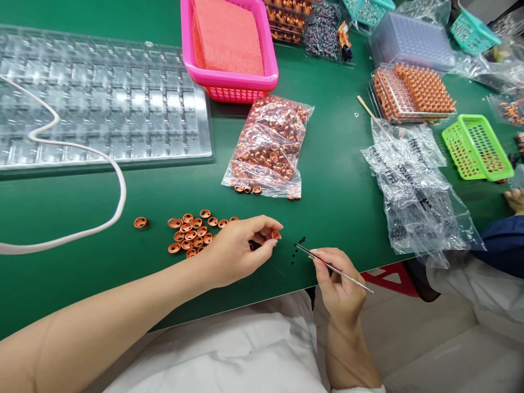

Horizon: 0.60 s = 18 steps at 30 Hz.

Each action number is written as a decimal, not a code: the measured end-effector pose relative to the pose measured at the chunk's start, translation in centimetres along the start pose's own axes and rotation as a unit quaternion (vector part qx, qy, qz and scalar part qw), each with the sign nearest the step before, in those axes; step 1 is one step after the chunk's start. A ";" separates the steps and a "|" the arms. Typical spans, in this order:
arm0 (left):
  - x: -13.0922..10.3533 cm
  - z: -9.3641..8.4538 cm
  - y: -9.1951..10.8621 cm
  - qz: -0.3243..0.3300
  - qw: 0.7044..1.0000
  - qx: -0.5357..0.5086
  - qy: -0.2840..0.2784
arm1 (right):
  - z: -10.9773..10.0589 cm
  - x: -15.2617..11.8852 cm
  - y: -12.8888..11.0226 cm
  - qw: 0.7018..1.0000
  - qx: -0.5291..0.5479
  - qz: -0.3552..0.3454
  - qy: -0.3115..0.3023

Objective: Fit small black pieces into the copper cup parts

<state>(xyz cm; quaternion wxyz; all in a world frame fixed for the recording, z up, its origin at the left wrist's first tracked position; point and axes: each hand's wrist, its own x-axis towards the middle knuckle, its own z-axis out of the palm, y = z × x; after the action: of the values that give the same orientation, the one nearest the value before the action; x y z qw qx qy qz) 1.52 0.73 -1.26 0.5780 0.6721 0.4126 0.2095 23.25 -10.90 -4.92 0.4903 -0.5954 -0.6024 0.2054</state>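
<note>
Between the thumb and fingers of my left hand (239, 248) is a small copper-coloured cup-shaped piece (275, 234) with an opening facing up. My right hand (341, 281) pinches a pair of thin metal tweezers (338, 271), pointed left and down at the table. Their tip meets a few tiny black bits (296, 251) scattered on the green surface; whether one is gripped is too small to tell. Left of and partly behind my left hand lies a loose cluster of similar copper-coloured pieces (190, 236). One more such piece (141, 222) sits apart, farther left.
A clear bag of copper pieces (270, 147) lies ahead, below a pink basket (270, 82). A moulded clear tray (207, 147) and white cable (118, 185) occupy the left. Plastic bags (421, 196), a green basket (466, 155) and a co-worker's hand (514, 200) are at right.
</note>
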 end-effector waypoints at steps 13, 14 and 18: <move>0.0 0.1 -0.1 0.011 1.000 0.016 -0.001 | -0.2 0.1 0.3 0.999 -0.030 -0.041 -0.021; 0.0 0.1 -0.2 0.013 1.000 0.017 -0.002 | -0.2 0.1 0.3 0.998 -0.034 -0.044 -0.021; 0.0 0.1 -0.2 0.018 1.000 0.018 -0.005 | -0.1 0.3 0.3 0.997 -0.047 -0.064 -0.012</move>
<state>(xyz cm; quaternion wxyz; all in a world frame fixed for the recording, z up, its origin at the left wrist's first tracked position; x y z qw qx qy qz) 1.51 0.64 -1.45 0.5639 0.6909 0.4015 0.2088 23.54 -10.59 -4.99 0.4665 -0.5753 -0.6544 0.1524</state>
